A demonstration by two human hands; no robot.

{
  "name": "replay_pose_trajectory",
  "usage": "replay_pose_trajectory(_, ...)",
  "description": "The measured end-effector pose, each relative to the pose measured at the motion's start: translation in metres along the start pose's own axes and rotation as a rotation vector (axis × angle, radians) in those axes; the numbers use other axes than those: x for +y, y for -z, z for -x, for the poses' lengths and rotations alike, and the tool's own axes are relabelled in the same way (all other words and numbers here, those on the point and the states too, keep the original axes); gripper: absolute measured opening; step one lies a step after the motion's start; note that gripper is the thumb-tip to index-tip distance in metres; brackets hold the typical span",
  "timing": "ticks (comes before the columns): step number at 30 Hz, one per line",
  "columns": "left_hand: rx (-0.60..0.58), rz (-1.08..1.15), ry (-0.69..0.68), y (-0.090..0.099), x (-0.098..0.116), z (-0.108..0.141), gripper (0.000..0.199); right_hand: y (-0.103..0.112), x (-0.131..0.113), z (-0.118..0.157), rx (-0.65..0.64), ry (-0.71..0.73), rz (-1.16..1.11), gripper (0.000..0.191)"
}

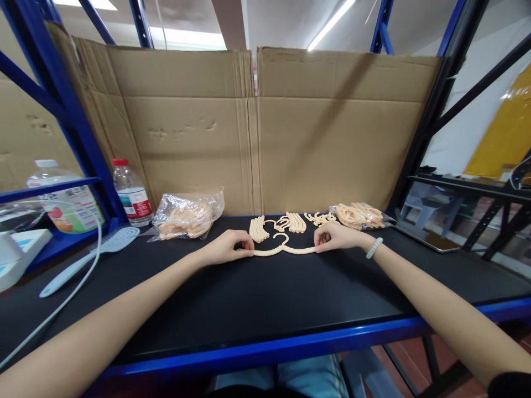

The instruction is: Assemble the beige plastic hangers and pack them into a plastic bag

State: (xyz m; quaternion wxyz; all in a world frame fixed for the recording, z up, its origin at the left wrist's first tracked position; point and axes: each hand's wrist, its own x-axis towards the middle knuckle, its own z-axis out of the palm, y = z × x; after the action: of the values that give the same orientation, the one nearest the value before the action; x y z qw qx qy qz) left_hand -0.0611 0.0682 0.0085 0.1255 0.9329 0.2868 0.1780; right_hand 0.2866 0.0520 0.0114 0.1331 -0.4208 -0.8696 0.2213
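Note:
A cream-coloured clothes hanger (pixel 283 249) spans the gap between my two hands, its hook pointing away from me. My left hand (pixel 228 246) pinches the tip of its left arm between thumb and fingers. At the other tip, my right hand (pixel 337 237) grips the right arm in the same way. Just beyond the hanger lie several matching hanger pieces (pixel 258 228), stacked side by side. More curved pieces and hooks (pixel 296 222) are grouped to their right, with loose small hooks (pixel 318 219) near my right hand.
A clear plastic bag (pixel 188 216) of cream parts lies left, another bag (pixel 359 215) right. A red-capped bottle (pixel 131 192), a pale hairbrush (pixel 95 257) and a white cable (pixel 74 293) are on the left. A tablet-like flat device (pixel 427 236) lies right. Cardboard (pixel 332 132) walls the back.

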Motion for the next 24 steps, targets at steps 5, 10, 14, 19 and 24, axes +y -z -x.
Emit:
replay_pose_trajectory(5, -0.018, -0.002, 0.001, 0.003, 0.001, 0.001, 0.015, 0.000, 0.000, 0.000, -0.003, -0.001, -0.007, 0.029)
replay_pose_trajectory(10, -0.037, -0.008, -0.004, 0.005, 0.000, 0.000, 0.014, -0.001, -0.001, 0.000, -0.014, -0.010, -0.040, 0.029)
replay_pose_trajectory(14, -0.059, 0.027, 0.009, 0.007, -0.001, 0.001, 0.014, -0.001, -0.002, 0.000, -0.014, -0.022, -0.049, 0.029)
replay_pose_trajectory(19, -0.063, 0.078, 0.050, 0.009, -0.006, 0.003, 0.018, -0.001, 0.000, 0.000, 0.001, -0.020, -0.005, 0.028)
replay_pose_trajectory(24, -0.057, 0.133, 0.090, 0.010, -0.011, 0.004, 0.022, -0.002, 0.004, -0.002, 0.008, -0.026, -0.005, 0.027)
